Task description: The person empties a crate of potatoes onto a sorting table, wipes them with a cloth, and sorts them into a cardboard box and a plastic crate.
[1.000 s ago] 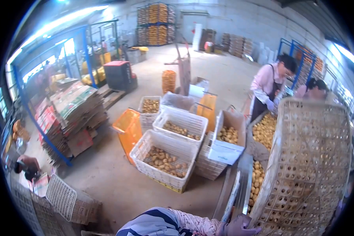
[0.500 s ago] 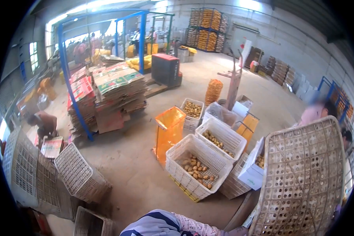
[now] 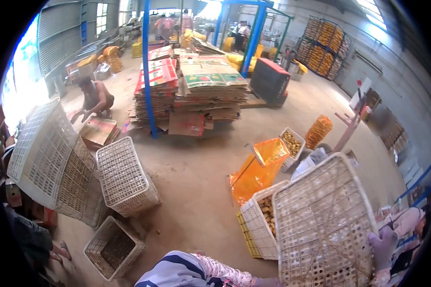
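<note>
The gloved right hand [image 3: 382,243] is curled, the left hand [image 3: 268,282] mostly out of view.

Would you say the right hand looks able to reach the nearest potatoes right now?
Probably not: the right hand is on the edge of the tilted crate, which stands between it and the potatoes in the white crate.

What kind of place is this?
It's probably a packing warehouse: there are what look like potatoes in a white crate, piles of flattened cardboard boxes, and full orange sacks stacked high.
</note>
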A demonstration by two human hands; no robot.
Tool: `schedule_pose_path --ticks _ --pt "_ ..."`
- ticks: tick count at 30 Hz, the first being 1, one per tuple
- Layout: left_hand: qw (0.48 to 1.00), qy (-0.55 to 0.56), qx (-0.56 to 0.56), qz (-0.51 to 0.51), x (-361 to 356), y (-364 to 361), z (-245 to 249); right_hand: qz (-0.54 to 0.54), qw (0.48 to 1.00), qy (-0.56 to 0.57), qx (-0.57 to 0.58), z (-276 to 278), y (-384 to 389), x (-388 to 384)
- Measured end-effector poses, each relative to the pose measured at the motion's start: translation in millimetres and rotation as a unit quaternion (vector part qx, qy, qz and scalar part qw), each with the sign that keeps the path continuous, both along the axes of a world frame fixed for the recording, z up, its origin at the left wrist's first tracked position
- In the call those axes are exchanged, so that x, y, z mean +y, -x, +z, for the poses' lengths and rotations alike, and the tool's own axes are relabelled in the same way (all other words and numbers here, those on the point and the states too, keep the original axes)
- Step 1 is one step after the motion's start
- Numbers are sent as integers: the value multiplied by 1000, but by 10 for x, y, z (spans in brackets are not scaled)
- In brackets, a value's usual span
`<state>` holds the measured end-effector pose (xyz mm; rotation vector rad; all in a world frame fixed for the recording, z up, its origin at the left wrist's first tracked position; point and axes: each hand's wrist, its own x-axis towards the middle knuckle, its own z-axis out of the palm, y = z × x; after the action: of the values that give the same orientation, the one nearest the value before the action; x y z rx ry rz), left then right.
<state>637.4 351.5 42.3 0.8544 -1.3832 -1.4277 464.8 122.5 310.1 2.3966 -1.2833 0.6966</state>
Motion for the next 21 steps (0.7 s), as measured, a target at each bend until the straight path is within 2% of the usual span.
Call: schedule_pose_path --ticks 2,3,6,8,10,13,14,15,17,18,20,21 --pt "1000 10 11 3 8 -221 -181 67 997 -38 -4 -135 -728 83" --pt "1000 16 16 10 31 -350 -283 114 993 5 41 -144 -1048 174" --pt "997 39 36 54 65 -676 -590 165 980 -101 34 -259 -1662 199" --pt "991 64 54 102 111 -922 -834 193 970 -133 62 -207 -2058 367" --pt "975 104 67 184 138 -1177 -1111 227 956 -156 100 -176 -2439 499" --pt "927 156 47 338 164 -1524 -1510 293 942 -136 93 -264 -2827 486" --pt "944 56 32 324 231 -1668 -1637 305 936 -145 98 -278 -2977 536" --pt "916 117 41 382 217 -1742 -1863 315 931 -153 102 -268 -3129 602" --pt "887 128 68 438 330 -1927 -2004 352 916 -153 114 -294 -3431 683" --pt "892 78 93 436 427 -2037 -2062 377 906 -147 124 -320 -3563 700" --pt "882 52 103 458 564 -2162 -2125 413 889 -155 124 -398 -3801 718" --pt "867 75 88 485 606 -2200 -2206 428 883 -148 125 -446 -3927 726"
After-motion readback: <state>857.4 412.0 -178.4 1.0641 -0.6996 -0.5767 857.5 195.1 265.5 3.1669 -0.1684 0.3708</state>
